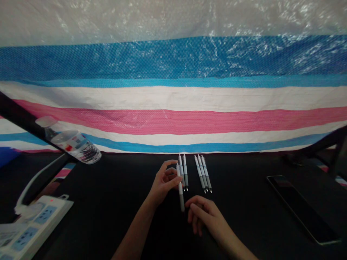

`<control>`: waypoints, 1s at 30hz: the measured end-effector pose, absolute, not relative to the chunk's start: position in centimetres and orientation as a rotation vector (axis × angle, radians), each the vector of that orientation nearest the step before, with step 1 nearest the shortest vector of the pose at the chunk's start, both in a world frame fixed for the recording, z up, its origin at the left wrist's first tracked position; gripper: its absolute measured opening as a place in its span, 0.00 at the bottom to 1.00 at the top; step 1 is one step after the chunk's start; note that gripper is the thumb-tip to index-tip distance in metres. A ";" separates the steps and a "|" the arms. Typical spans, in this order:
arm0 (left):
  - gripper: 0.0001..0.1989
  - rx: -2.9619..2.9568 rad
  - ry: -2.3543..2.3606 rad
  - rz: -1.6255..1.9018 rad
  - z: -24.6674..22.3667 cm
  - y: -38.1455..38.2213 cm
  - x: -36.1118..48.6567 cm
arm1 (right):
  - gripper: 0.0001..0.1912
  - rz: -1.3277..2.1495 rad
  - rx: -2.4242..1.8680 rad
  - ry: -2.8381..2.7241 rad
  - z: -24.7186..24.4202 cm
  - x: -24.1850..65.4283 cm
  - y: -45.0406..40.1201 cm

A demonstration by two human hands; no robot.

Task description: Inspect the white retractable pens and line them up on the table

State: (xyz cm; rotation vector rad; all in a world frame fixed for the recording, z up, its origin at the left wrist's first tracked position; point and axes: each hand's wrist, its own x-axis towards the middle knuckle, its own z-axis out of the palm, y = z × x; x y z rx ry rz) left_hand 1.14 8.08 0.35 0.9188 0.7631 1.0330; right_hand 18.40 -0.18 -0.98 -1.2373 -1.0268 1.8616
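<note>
Between the thumb and fingers of my left hand [166, 180] is a white pen [180, 191] with a grey grip, its tip pointing down toward me. Just beyond it, two similar pens [185, 172] lie side by side on the black table, partly covered by my left fingers. To their right, a group of three pens [202, 173] lies close together, tips toward me. My right hand [204, 215] is right of the held pen's lower end, fingers loosely curled and thumb near the index finger. Whether anything is in its fingers is hidden.
A black tabletop [244, 202] lies under the pens. At right rests a dark phone or tablet [302, 209]. A white power strip [35, 224] with a cable is at left, a clear plastic bottle [74, 142] behind it. A striped plastic sheet [173, 97] hangs across the back.
</note>
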 end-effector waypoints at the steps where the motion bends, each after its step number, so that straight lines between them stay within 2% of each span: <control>1: 0.26 0.921 0.764 1.030 0.3 8.1 1.2 | 0.26 1.859 -1.234 -1.034 -1.0 18.4 -0.2; 12: 0.23 0.917 0.810 1.097 0.3 8.2 1.3 | 0.23 1.849 -1.212 -1.061 -1.2 18.3 -0.4; 17: 0.27 0.908 0.812 1.105 0.4 8.2 1.4 | 0.23 1.855 -1.211 -1.057 -1.1 18.3 -0.5; 22: 0.25 0.899 0.857 1.150 0.4 8.3 1.3 | 0.23 1.850 -1.223 -1.062 -0.7 18.3 -0.4; 26: 0.29 0.863 0.864 1.161 0.4 8.4 1.3 | 0.23 1.849 -1.224 -1.048 -0.9 18.2 -0.5; 30: 0.26 0.877 0.870 1.190 0.2 8.4 1.3 | 0.24 1.841 -1.228 -1.039 -1.0 18.1 -0.5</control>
